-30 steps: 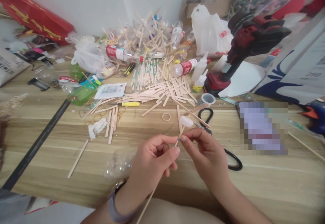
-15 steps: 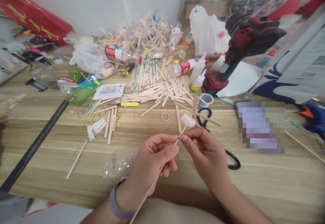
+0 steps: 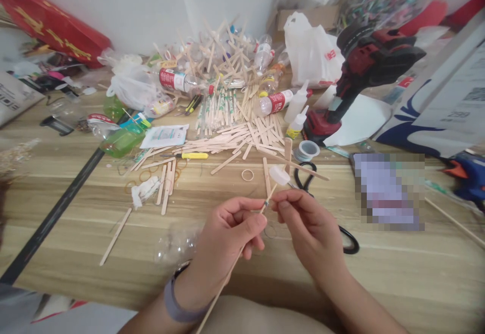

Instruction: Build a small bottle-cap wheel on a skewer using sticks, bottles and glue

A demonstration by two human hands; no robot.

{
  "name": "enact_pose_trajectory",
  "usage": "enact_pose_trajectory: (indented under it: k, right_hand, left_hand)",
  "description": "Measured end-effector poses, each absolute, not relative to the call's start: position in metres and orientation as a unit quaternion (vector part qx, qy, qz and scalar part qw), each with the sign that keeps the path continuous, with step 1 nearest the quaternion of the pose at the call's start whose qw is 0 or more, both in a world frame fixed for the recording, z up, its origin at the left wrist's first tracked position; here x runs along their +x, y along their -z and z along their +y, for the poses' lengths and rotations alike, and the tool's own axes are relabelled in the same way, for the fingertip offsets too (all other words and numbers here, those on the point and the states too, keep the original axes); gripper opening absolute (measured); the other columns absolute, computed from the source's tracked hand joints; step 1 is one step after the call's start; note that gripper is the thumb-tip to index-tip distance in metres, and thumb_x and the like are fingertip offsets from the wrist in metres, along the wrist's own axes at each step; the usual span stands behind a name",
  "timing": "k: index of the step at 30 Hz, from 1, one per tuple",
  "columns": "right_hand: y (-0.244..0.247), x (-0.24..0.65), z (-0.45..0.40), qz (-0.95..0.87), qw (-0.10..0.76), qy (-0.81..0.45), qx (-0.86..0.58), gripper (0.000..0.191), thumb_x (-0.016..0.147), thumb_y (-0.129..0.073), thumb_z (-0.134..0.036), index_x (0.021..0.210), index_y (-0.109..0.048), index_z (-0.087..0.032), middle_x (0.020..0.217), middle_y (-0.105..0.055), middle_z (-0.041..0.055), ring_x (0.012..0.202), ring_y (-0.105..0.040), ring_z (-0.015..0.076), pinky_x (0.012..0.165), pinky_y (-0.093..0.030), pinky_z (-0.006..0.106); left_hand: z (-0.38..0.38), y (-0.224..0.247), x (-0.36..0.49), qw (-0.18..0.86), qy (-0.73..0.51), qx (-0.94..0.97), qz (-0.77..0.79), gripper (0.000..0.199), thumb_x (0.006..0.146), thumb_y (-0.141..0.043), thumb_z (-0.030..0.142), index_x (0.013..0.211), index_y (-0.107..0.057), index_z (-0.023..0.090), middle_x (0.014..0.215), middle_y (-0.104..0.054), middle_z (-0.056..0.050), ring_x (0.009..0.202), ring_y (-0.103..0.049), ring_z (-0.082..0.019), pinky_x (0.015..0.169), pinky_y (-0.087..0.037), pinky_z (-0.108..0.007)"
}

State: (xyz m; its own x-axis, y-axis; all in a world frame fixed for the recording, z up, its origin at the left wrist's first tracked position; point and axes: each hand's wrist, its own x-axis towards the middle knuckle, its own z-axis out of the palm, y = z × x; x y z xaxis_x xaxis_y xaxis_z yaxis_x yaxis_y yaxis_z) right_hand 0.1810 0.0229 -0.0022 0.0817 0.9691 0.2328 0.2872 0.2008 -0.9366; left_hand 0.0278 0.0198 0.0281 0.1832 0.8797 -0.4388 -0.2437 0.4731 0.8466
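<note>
A long thin wooden stick (image 3: 224,284) slants up from the bottom edge, pinched near its upper end in my left hand (image 3: 237,228). Dark thread (image 3: 267,203) is wound round the stick just beyond those fingertips. Close on the right, my right hand (image 3: 308,220) has thumb and index finger pressed together beside the wound part; what they hold is too small to make out. A white plastic piece (image 3: 279,175) is just past the stick's tip. Black-handled scissors (image 3: 349,239) lie partly hidden behind my right hand.
Flat wooden sticks (image 3: 235,139) are heaped mid-table, with bottles (image 3: 275,102) and bags behind. A yellow cutter (image 3: 195,155) lies before them. On the right are a red-black power tool (image 3: 322,124), a spool (image 3: 306,150) and a blurred-out phone (image 3: 390,192). A clear bottle (image 3: 176,245) lies left of my hands.
My right fingertips have moved slightly right, off the wound part of the stick. My left hand keeps its grip in nearly the same place. The view has shifted slightly.
</note>
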Motion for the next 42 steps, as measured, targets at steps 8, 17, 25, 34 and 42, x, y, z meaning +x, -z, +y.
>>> enact_pose_trajectory:
  k: [8,17,25,34,42]
  right_hand:
    - [-0.012,0.179,0.027,-0.567,0.492,-0.374,-0.544,0.017,0.086,-0.059,-0.034,0.077,-0.067,-0.022,0.065,-0.066,0.0004,0.055,-0.056,0.0136,0.051,-0.045,0.026]
    - [-0.010,0.178,0.026,-0.542,0.483,-0.417,-0.546,0.018,0.083,-0.063,-0.037,0.074,-0.065,-0.022,0.065,-0.063,0.0002,0.058,-0.056,0.0143,0.054,-0.045,0.027]
    - [-0.007,0.179,0.025,-0.561,0.477,-0.393,-0.551,0.018,0.085,-0.062,-0.037,0.075,-0.065,-0.022,0.068,-0.064,0.0007,0.059,-0.057,0.0146,0.056,-0.046,0.027]
    - [-0.007,0.179,0.024,-0.582,0.488,-0.355,-0.544,0.017,0.086,-0.062,-0.035,0.075,-0.065,-0.022,0.067,-0.064,0.0005,0.059,-0.058,0.0145,0.056,-0.046,0.026]
    - [-0.004,0.181,0.022,-0.599,0.502,-0.367,-0.504,0.011,0.090,-0.057,-0.026,0.086,-0.066,-0.023,0.075,-0.065,0.0004,0.063,-0.060,0.0141,0.058,-0.047,0.027]
  left_hand:
    - [0.016,-0.027,0.025,0.669,-0.387,0.377,0.510,0.027,0.075,-0.074,0.034,0.095,-0.070,0.017,0.053,-0.052,0.006,0.045,-0.052,-0.007,0.037,-0.035,-0.014]
    - [0.016,-0.033,0.027,0.652,-0.376,0.405,0.519,0.022,0.075,-0.071,0.032,0.092,-0.068,0.017,0.052,-0.049,0.007,0.047,-0.054,-0.008,0.039,-0.037,-0.015]
    - [0.016,-0.036,0.030,0.664,-0.377,0.380,0.522,0.019,0.074,-0.071,0.032,0.077,-0.058,0.018,0.051,-0.057,0.005,0.040,-0.049,-0.006,0.038,-0.036,-0.015]
    - [0.013,-0.035,0.031,0.684,-0.366,0.359,0.519,0.021,0.077,-0.070,0.035,0.076,-0.057,0.018,0.049,-0.062,0.004,0.035,-0.047,-0.004,0.035,-0.028,-0.013]
    - [0.012,-0.033,0.028,0.685,-0.387,0.351,0.507,0.021,0.078,-0.071,0.033,0.077,-0.058,0.017,0.048,-0.061,0.005,0.035,-0.045,-0.003,0.035,-0.029,-0.012]
